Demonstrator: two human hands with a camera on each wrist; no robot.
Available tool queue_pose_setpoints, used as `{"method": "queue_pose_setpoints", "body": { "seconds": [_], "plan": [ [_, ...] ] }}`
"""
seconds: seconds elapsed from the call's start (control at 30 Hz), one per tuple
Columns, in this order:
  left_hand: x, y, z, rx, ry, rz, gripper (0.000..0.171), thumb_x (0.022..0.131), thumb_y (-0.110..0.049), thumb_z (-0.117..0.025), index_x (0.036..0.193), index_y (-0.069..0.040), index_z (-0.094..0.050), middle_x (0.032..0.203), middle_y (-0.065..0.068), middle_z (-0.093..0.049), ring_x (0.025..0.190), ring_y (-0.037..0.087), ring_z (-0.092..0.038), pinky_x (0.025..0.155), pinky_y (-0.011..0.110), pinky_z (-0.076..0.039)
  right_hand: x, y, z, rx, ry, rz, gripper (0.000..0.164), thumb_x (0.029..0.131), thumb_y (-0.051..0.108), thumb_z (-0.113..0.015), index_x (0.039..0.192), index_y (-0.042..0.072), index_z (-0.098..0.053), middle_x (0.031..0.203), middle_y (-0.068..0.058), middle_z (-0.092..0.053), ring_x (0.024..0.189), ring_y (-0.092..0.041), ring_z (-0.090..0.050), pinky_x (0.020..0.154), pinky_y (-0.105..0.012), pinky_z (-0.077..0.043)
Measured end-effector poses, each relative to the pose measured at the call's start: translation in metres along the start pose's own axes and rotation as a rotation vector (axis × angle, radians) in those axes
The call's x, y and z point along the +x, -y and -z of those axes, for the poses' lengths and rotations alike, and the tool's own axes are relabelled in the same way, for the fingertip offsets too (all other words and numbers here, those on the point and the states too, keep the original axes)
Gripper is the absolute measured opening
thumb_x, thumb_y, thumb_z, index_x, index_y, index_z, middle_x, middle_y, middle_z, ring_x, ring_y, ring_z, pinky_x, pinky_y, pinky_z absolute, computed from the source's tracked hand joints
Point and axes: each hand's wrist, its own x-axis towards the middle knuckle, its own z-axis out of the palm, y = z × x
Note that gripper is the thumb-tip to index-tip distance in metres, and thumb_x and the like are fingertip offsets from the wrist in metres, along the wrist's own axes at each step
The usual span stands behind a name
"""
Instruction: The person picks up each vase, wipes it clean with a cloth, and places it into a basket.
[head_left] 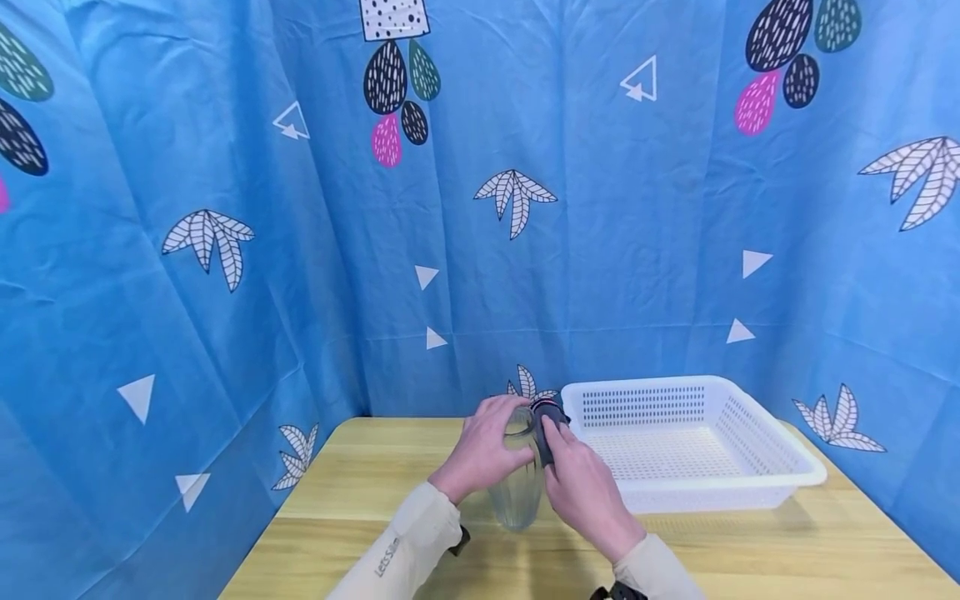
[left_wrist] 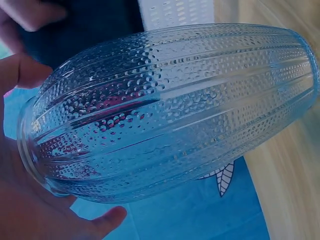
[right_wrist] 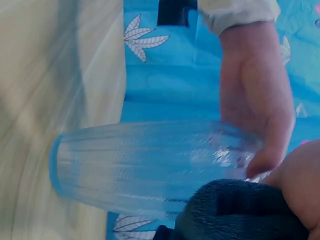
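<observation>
A clear ribbed glass vase (head_left: 516,496) with a dimpled surface is held roughly upright over the wooden table; whether its base touches the wood is hard to tell. Around its mouth end, my left hand (head_left: 487,446) grips it with fingers and thumb spread over opposite sides of the neck, as the left wrist view shows the vase (left_wrist: 175,110) close up. My right hand (head_left: 587,492) holds a bunched dark cloth (head_left: 550,429) beside the upper part of the vase. In the right wrist view the dark cloth (right_wrist: 240,212) overlaps the glass; actual contact is unclear.
A white perforated plastic basket (head_left: 720,492) sits on the table right of my hands. The wooden table (head_left: 360,483) extends left and forward. Behind it hangs a blue patterned curtain (head_left: 637,250), which also runs along both sides.
</observation>
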Motion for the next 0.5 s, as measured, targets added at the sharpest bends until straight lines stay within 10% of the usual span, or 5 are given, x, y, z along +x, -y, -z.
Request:
{"method": "queue_pose_setpoints", "body": {
  "seconds": [0.5],
  "plan": [
    [-0.001,0.002,-0.002,0.009,-0.023,0.007,0.059,0.092,-0.047,-0.066,0.144,-0.025,-0.049,0.151,-0.004,-0.046,0.141,0.024,-0.041,0.108,0.055,-0.037,-0.020,-0.025,-0.044,0.090,0.423,-0.149,0.068,0.087,0.006,-0.067,0.145,-0.015,-0.038,0.121,-0.031,-0.065,0.105,-0.041,-0.067,0.090,-0.053,-0.053]
  ]
}}
